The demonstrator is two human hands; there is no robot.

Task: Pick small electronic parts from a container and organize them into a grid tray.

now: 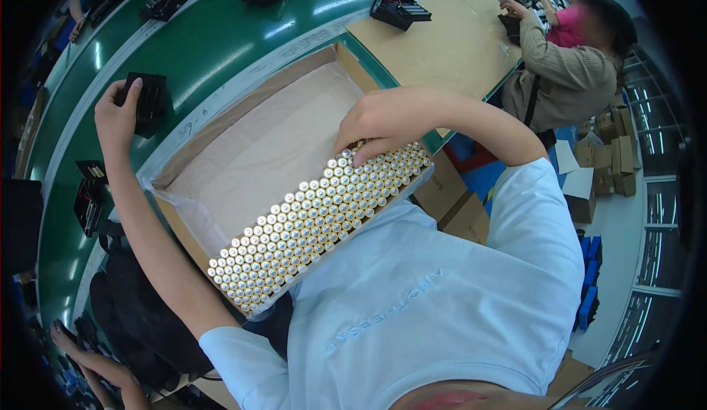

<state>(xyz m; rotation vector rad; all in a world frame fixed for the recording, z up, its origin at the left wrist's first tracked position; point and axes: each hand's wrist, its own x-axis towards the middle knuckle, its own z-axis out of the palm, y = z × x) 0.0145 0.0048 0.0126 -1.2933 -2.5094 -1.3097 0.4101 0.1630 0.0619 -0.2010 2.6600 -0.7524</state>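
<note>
Here, the left hand (116, 115) is at the upper left of the frame, its arm stretched nearly straight up from the lower left. The thumb lies over the near side of a black case (152, 99) and the fingers go round its left edge, so the grip is closed on that case, over the green work surface (195, 51); whether the case also rests on it, I can't tell.

The right arm comes in from the right, bent at the elbow, with the forearm running leftward. The right hand (384, 121) is palm down just right of the frame's middle, fingers curled and pointing down, the thumb and fingertips at the upper edge of the batteries (309, 222). I can't tell whether they are pinched on one, since the hand covers that spot.

The batteries stand upright in slanting rows, packed along the lower side of a cardboard box (239, 104) at the centre, which is tilted in the frame and lined with pale sheeting (247, 167).
</note>
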